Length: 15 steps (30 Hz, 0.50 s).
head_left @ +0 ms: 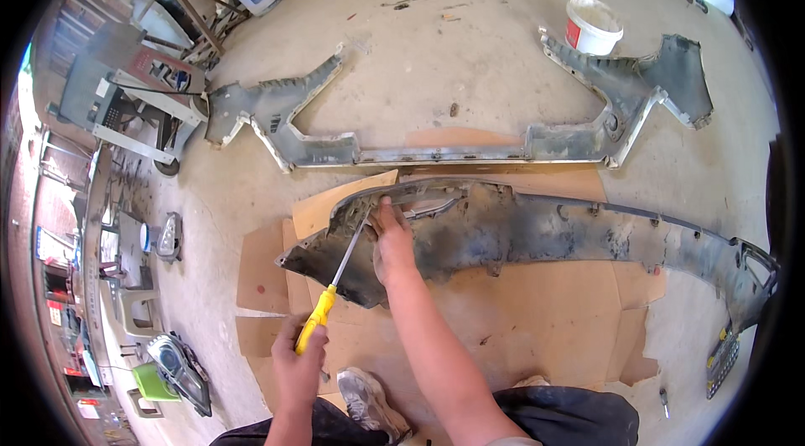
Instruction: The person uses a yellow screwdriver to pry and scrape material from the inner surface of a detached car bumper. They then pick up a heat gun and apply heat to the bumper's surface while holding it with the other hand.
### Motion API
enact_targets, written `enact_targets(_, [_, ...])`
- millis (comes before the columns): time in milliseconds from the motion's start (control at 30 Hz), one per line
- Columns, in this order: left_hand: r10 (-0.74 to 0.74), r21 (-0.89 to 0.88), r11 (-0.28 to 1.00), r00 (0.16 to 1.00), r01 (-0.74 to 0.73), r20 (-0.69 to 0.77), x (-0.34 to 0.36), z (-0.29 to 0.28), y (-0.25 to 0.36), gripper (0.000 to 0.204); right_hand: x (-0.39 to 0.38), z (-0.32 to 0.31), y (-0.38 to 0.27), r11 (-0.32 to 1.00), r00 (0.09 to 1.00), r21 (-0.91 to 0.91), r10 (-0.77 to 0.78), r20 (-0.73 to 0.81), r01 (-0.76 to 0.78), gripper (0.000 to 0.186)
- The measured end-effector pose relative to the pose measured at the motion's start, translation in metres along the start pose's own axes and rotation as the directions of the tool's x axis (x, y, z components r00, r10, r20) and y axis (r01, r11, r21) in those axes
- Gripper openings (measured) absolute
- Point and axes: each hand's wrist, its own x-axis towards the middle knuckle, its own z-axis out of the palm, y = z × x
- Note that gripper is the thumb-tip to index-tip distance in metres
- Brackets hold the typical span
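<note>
A long dark car bumper (pixel 545 232) lies with its dirty inner side up. My left hand (pixel 300 355) is closed around the yellow handle of a screwdriver (pixel 323 312). The screwdriver's metal shaft slants up and away to the bumper's left end, where its tip meets the inner edge beside my right hand. My right hand (pixel 391 232) grips the bumper there, its fingers curled at the inner edge and partly hidden. What exactly the tip touches is too small to make out.
Flattened cardboard (pixel 503 320) lies under the bumper. Beyond it rests another large bumper piece (pixel 444 154), with a white bucket (pixel 594 27) behind. A grey wheeled machine (pixel 138 94) stands at left, above headlights (pixel 180 372) and a green stool (pixel 153 382). A small tool (pixel 664 401) lies at right.
</note>
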Motion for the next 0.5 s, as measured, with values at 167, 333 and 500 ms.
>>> enact_targets(167, [0.41, 0.387, 0.842, 0.912, -0.375, -0.007, 0.005, 0.006, -0.01, 0.022, 0.0, 0.0, -0.003, 1.0, 0.999, 0.01, 0.008, -0.035, -0.008, 0.052])
enact_targets(333, [-0.261, -0.292, 0.901, 0.939, 0.32, 0.224, 0.008, -0.005, -0.004, 0.028, -0.003, 0.0, 0.0, 1.0, 1.0, 0.014, -0.002, 0.002, 0.002, 0.05])
enact_targets(500, [0.635, 0.61, 0.614, 0.772, -0.501, -0.005, 0.013, 0.006, -0.027, 0.025, -0.007, 0.003, -0.005, 1.0, 1.0, 0.013, 0.0, 0.0, 0.0, 0.048])
